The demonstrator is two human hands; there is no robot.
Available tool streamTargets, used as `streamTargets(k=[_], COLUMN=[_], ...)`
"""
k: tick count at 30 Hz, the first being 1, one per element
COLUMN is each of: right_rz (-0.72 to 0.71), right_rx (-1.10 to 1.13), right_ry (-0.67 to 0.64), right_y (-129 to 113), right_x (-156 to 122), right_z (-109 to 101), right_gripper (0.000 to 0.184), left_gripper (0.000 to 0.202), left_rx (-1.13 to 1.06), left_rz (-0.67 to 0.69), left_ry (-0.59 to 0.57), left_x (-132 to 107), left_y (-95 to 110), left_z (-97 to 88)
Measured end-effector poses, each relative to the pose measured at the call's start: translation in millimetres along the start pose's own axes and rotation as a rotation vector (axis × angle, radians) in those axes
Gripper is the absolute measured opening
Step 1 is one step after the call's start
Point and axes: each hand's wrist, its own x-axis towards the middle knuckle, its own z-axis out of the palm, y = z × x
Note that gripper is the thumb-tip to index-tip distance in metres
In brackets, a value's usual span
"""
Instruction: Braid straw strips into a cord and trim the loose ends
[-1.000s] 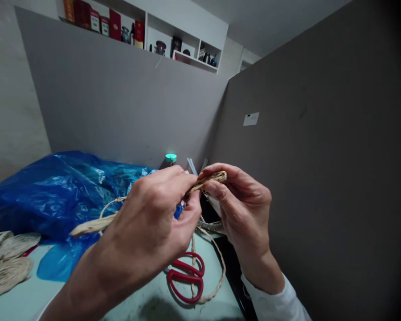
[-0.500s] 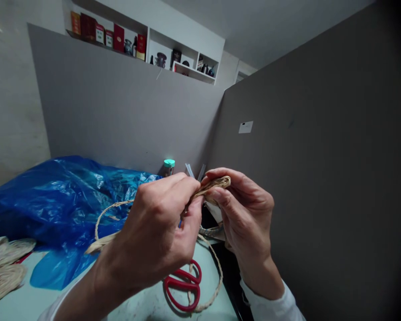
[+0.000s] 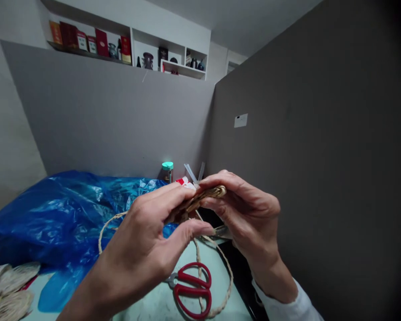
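Observation:
A small flat piece of woven straw (image 3: 205,198), tan and seen nearly edge-on, is held up between my hands above the table. My right hand (image 3: 250,214) is closed on its right end, thumb below and fingers over the top. My left hand (image 3: 153,227) has its fingers along the piece's left side, while its thumb stands away underneath. Part of the piece is hidden by the fingers. Below hangs or lies a twisted straw cord (image 3: 227,272), looping past red-handled scissors (image 3: 193,285). The cord also shows left of my left hand.
A large blue plastic bag (image 3: 70,209) covers the table's left and back. Coiled straw bundles (image 3: 10,290) lie at the left front. A jar with a turquoise lid (image 3: 167,166) stands by the grey partition (image 3: 120,120). A black flat object (image 3: 242,276) lies at right on the pale table (image 3: 147,303).
My left thumb has come away from the woven straw piece and stretched out below it. My right hand still grips its end. The view has shifted, showing more of the scissors.

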Motion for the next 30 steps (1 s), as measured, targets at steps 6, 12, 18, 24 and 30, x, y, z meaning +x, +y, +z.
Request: streamTargets(k=[6,12,18,24,30], right_rz=[0.116,0.277,0.285,0.31,0.215], right_rx=[0.067,0.213,0.243,0.013,-0.106], right_ry=[0.01,0.048,-0.02,-0.069,-0.126], right_y=[16,26,25,21,19], right_x=[1,2,7,8,6], right_z=[5,7,-1,4,14], right_gripper=[0.022,0.024,0.022,0.017,0.022], left_gripper=[0.017,0.021,0.018,0.012,0.012], left_rx=[0.067,0.123,-0.232,-0.802,-0.91], left_rz=[-0.054,-0.019,-0.268,-0.559,-0.579], left_ry=[0.011,0.087,0.141,0.397,0.445], left_x=[4,7,7,15,15], left_y=[-8,-8,-16,-27,-25], left_z=[7.6,12.4,16.5,21.3,26.1])
